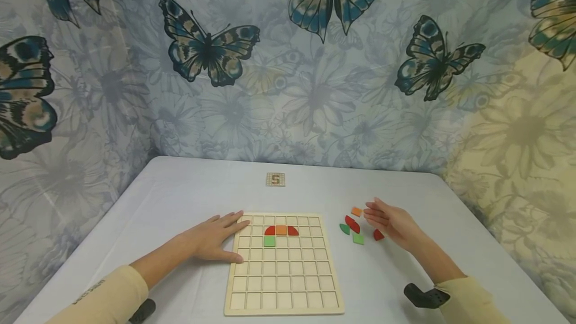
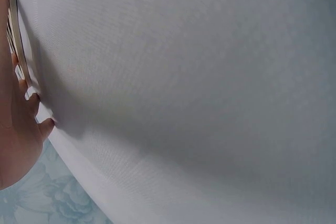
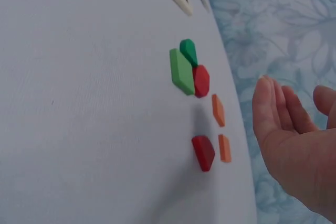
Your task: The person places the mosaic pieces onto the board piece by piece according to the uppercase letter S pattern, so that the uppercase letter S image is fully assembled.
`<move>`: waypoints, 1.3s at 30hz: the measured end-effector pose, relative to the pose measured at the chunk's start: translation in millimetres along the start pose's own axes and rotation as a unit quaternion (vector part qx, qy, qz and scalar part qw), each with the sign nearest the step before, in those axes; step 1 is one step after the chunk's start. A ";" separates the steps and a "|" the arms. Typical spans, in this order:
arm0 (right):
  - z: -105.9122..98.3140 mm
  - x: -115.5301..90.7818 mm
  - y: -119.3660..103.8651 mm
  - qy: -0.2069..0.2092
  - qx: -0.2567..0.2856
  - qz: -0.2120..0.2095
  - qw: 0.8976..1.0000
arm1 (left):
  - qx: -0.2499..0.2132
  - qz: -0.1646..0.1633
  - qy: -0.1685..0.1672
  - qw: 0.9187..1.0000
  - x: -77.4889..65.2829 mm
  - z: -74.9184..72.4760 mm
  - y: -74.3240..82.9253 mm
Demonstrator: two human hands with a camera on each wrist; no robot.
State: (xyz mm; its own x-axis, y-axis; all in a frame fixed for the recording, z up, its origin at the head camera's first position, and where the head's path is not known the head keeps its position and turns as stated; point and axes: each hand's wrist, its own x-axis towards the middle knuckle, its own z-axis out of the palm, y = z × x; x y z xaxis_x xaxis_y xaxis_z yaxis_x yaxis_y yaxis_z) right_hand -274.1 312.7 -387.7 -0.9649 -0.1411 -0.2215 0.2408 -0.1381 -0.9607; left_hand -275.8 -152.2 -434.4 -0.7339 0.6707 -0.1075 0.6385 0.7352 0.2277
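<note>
My left hand [image 1: 218, 238] rests on the left side of a wooden grid board [image 1: 283, 284], fingers spread over its edge. On the board, an orange square [image 1: 281, 230] lies between two red rounded pieces, with a light green square [image 1: 269, 241] below the left one. My right hand [image 1: 392, 221] hovers beside the loose tiles, fingers gently bent and nothing visible in them. Near it lie an orange tile [image 1: 356, 211], red pieces [image 1: 378, 234], a dark green piece [image 1: 344, 229] and a light green tile [image 1: 358, 238]. A second orange tile [image 3: 224, 148] shows in the right wrist view.
A small patterned card [image 1: 276, 179] with an S-like figure lies farther back on the white table [image 1: 189, 184]. Behind it hangs a butterfly-print cloth [image 1: 310, 99]. Dark bands [image 1: 425, 296] circle both wrists.
</note>
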 end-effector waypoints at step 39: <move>-27.8 -8.1 35.7 0.122 -0.429 -0.053 0.893 | -0.005 0.008 0.005 1.000 -2.4 -3.7 3.7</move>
State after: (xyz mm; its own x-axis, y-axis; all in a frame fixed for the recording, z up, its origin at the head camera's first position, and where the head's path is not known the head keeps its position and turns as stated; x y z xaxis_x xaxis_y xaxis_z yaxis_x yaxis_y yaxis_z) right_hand -260.6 336.1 -424.9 -0.9969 0.0597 -0.0516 0.0784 0.6794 -0.7295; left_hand -272.5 -151.4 -429.7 -0.7263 0.6808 -0.0950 0.6473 0.7239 0.2388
